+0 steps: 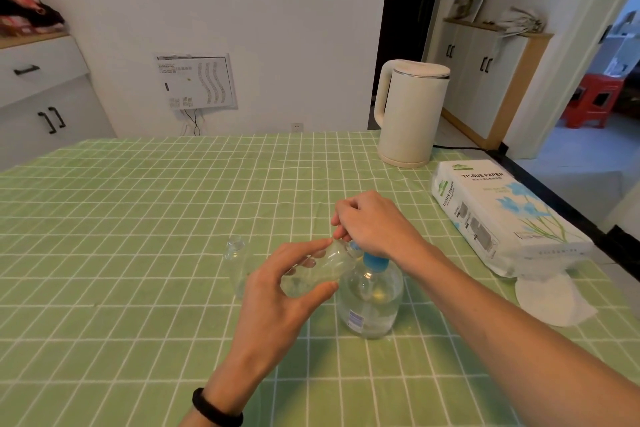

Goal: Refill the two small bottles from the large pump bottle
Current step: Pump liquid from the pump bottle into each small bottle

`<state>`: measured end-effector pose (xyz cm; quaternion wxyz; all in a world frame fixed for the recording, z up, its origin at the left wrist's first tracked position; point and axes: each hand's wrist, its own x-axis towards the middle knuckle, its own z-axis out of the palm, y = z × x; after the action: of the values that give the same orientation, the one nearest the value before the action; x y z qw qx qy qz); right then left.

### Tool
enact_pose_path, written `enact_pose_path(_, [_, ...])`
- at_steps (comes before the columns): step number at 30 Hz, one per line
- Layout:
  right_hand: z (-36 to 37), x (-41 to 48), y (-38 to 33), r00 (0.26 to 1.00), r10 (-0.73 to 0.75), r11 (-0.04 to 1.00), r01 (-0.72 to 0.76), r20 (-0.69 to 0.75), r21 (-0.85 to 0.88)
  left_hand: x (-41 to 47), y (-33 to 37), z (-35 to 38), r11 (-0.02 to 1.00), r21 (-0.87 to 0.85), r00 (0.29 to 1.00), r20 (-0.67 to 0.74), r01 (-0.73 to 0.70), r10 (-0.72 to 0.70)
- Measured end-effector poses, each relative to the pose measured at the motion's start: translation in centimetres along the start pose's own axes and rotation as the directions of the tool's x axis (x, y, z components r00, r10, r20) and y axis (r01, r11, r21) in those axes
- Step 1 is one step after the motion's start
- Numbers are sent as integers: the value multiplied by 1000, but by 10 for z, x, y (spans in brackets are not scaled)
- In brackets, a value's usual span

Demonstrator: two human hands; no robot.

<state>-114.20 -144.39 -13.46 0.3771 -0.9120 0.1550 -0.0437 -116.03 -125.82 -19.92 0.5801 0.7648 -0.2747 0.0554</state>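
Observation:
My left hand (277,288) grips a small clear bottle (318,270), tilted with its mouth toward the pump of the large bottle. The large clear pump bottle (370,302) with a blue collar stands upright on the table, partly filled with clear liquid. My right hand (370,222) rests on top of its pump head, fingers curled round it; the pump head itself is mostly hidden. A second small clear bottle (237,260) stands upright just left of my left hand, open at the top.
A green checked tablecloth (138,253) covers the table. A cream electric kettle (410,113) stands at the back right. A tissue paper pack (498,215) lies along the right edge, with a white cotton pad (550,298) in front of it.

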Motion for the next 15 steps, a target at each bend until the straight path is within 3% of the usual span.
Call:
enact_pose_path(4, [-4,3,0,995,38,983,-54,96,173,1,3,0,1000,-8,1000,-5,-4,4])
enact_pose_path(15, [-2,5,1,998,-35,968,20,53,251,3,3,-1,1000,2,1000,-13,-21,21])
